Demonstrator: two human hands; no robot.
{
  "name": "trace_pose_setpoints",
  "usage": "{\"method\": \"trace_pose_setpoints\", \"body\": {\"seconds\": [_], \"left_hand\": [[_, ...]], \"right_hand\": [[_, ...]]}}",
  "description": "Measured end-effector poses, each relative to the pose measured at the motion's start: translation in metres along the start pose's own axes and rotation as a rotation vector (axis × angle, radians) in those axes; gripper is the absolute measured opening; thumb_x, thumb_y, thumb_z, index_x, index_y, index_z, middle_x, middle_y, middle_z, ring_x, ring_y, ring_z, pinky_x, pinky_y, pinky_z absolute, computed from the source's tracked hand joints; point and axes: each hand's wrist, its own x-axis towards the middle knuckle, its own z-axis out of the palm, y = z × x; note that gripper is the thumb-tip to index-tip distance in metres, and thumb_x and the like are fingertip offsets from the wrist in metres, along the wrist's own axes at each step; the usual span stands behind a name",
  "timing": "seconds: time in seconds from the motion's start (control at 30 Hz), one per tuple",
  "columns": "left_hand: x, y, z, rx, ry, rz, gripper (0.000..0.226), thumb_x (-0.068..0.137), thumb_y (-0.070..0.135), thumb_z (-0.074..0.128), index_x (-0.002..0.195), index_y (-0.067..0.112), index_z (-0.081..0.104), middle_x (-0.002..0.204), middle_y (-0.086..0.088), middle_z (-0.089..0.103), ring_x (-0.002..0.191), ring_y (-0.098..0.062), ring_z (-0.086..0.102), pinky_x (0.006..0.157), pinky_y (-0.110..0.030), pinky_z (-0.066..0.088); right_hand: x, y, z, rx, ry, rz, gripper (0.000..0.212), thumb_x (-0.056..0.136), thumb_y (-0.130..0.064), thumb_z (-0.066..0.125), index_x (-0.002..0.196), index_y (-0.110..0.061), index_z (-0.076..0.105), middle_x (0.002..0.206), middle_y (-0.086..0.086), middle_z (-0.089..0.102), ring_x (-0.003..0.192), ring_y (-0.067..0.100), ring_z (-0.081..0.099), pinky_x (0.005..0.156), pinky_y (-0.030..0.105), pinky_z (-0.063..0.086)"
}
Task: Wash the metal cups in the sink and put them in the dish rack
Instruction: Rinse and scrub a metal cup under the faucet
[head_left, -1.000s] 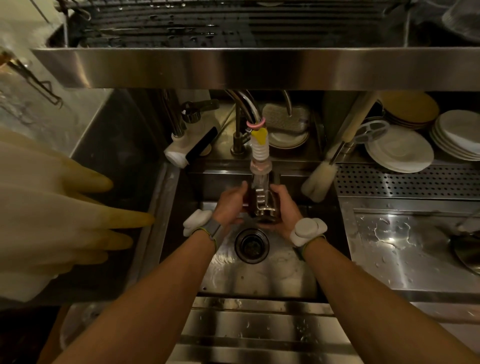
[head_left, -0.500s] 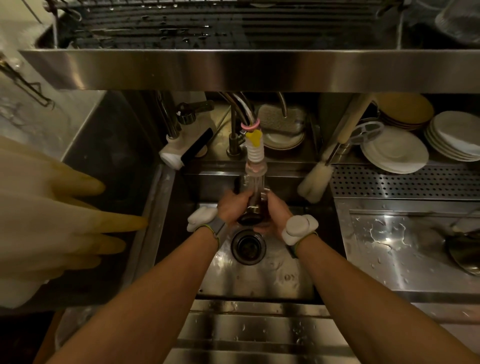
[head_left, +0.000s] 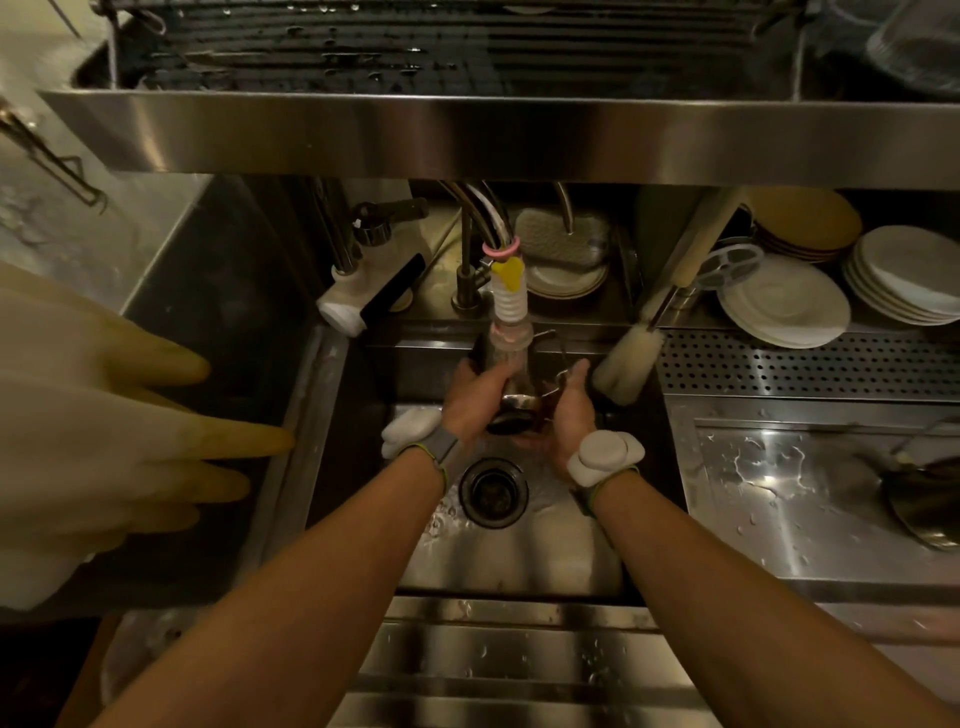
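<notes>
Metal cup (head_left: 511, 410): being rinsed under the faucet (head_left: 509, 306).
Left hand (head_left: 475, 397): gripping its side.
Right hand (head_left: 569, 415): cupping it underneath.
Dish rack (head_left: 467, 52): waiting; racking likely remains.

Left hand (head_left: 470, 402), right hand (head_left: 569, 415) close together, arms outstretched

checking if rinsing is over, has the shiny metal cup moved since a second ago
No, the shiny metal cup stays directly under the white ribbed faucet nozzle, beyond the round drain.
</notes>
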Motion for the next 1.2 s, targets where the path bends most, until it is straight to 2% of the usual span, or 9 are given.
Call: {"method": "trace_pose_setpoints", "body": {"seconds": [0.1,0.23,0.33,0.53,0.67,0.77,0.93,1.03,1.2], "left_hand": [[-0.004,0.002,0.004,-0.032,-0.002,0.053,0.06,0.075,0.033,0.074,0.128,0.011,0.055,0.115,-0.009,0.069,0.095,-0.022,0.068,0.081,-0.035,0.056],[-0.006,0.001,-0.005,-0.074,0.003,-0.106,0.023,0.088,0.037,0.06,0.093,0.015,0.064,0.074,0.002,0.07,0.056,-0.008,0.065,0.048,-0.018,0.049],[-0.005,0.002,-0.009,-0.058,-0.006,-0.111,0.023,0.086,0.037,0.063,0.088,0.014,0.066,0.084,-0.007,0.071,0.07,-0.017,0.067,0.063,-0.025,0.053],[0.009,0.003,-0.015,-0.092,-0.08,-0.241,0.052,0.087,0.049,0.059,0.117,0.007,0.063,0.104,-0.014,0.071,0.09,-0.028,0.069,0.082,-0.038,0.055],[0.007,0.004,-0.019,-0.179,-0.108,-0.445,0.047,0.096,0.055,0.035,0.1,0.014,0.059,0.089,-0.013,0.066,0.081,-0.027,0.062,0.073,-0.046,0.051],[0.006,0.004,-0.017,-0.242,-0.096,-0.476,0.052,0.097,0.055,0.031,0.104,0.011,0.058,0.092,-0.016,0.065,0.085,-0.03,0.061,0.084,-0.049,0.047],[0.009,-0.002,-0.015,-0.225,-0.141,-0.397,0.063,0.091,0.065,0.032,0.11,0.014,0.063,0.107,-0.017,0.068,0.098,-0.032,0.063,0.086,-0.049,0.051],[0.01,-0.006,-0.013,-0.22,-0.179,-0.363,0.062,0.091,0.065,0.034,0.1,0.014,0.07,0.107,-0.017,0.07,0.1,-0.032,0.064,0.099,-0.051,0.046],[0.017,-0.009,-0.019,-0.128,-0.159,-0.416,0.051,0.093,0.059,0.033,0.11,0.021,0.063,0.109,-0.013,0.068,0.096,-0.029,0.066,0.091,-0.052,0.051]], "right_hand": [[0.003,0.001,-0.005,0.056,-0.107,0.011,0.086,0.078,-0.084,0.02,0.118,-0.019,0.06,0.12,0.015,0.064,0.111,0.037,0.059,0.096,0.06,0.044],[-0.002,0.002,-0.005,-0.053,-0.133,0.016,0.071,0.08,-0.074,0.047,0.111,-0.012,0.062,0.109,0.017,0.069,0.096,0.037,0.067,0.076,0.054,0.056],[-0.002,0.005,0.003,-0.172,-0.018,0.005,0.059,0.086,-0.06,0.053,0.114,-0.009,0.061,0.113,0.02,0.065,0.094,0.039,0.066,0.068,0.053,0.057],[-0.008,-0.009,-0.001,-0.387,0.07,-0.253,0.048,0.091,-0.03,0.06,0.133,-0.011,0.048,0.126,0.011,0.057,0.112,0.029,0.058,0.093,0.04,0.051],[-0.015,-0.015,0.008,-0.634,-0.047,-0.442,0.03,0.075,-0.055,0.06,0.096,-0.034,0.066,0.127,0.01,0.058,0.117,0.026,0.056,0.1,0.047,0.045],[-0.013,-0.019,0.013,-0.777,-0.105,-0.447,0.03,0.081,-0.059,0.051,0.081,-0.032,0.065,0.128,0.012,0.06,0.124,0.028,0.05,0.108,0.049,0.036],[-0.009,-0.024,0.01,-0.788,-0.013,-0.327,0.06,0.088,-0.057,0.05,0.093,-0.002,0.071,0.102,0.018,0.07,0.1,0.033,0.064,0.094,0.044,0.049],[-0.011,-0.021,0.007,-0.806,0.061,-0.287,0.064,0.086,-0.066,0.044,0.07,-0.01,0.069,0.09,0.015,0.07,0.089,0.031,0.064,0.084,0.037,0.049],[-0.014,-0.024,0.006,-0.827,0.1,-0.312,0.061,0.088,-0.063,0.046,0.054,-0.013,0.054,0.066,0.006,0.058,0.073,0.025,0.055,0.072,0.031,0.039]]}}
